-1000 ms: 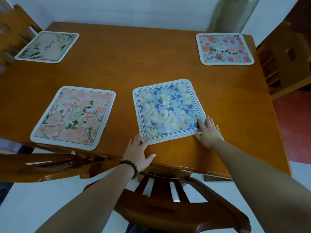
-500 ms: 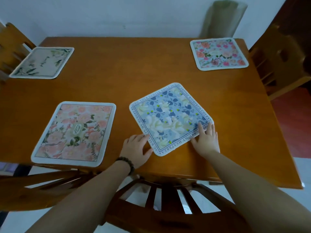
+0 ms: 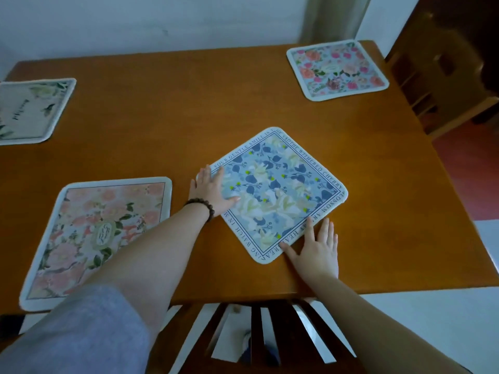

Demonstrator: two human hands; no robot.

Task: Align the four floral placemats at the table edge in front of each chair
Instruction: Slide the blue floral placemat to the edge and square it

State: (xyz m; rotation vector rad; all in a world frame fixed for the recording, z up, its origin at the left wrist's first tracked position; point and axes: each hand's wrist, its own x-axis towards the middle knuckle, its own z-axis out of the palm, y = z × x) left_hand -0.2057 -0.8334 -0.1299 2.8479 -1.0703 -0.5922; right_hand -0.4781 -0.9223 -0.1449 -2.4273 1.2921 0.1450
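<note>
Room: pale wall behind a wooden desk, wooden chairs drawn up at the near edge and on the right.
Blue placemat: lies near the middle of the near half, turned like a diamond, one corner pointing at the near chair, set back from the edge rather than along it.
Left hand: flat, fingers straight, palm pressing the mat's left corner; a bead bracelet sits on the wrist.
Right hand: flat and spread on the wood, fingertips touching the mat's lower right border. Neither hand grips anything; both only press.
Pink placemat: to the left, reaching the near edge, roughly square to it.
Cream placemat: at the far left edge, partly out of view.
Rose placemat: far right corner, by the right-hand chair.
Step in hand: I would say the blue mat is being swivelled, and is well off true.
Risk: with only flat palms on it, the mat could slip under the hands and stay skewed, or slide too far and overhang the near edge.
Risk: a wide swing could bring its left corner against the pink mat and knock that one crooked.
</note>
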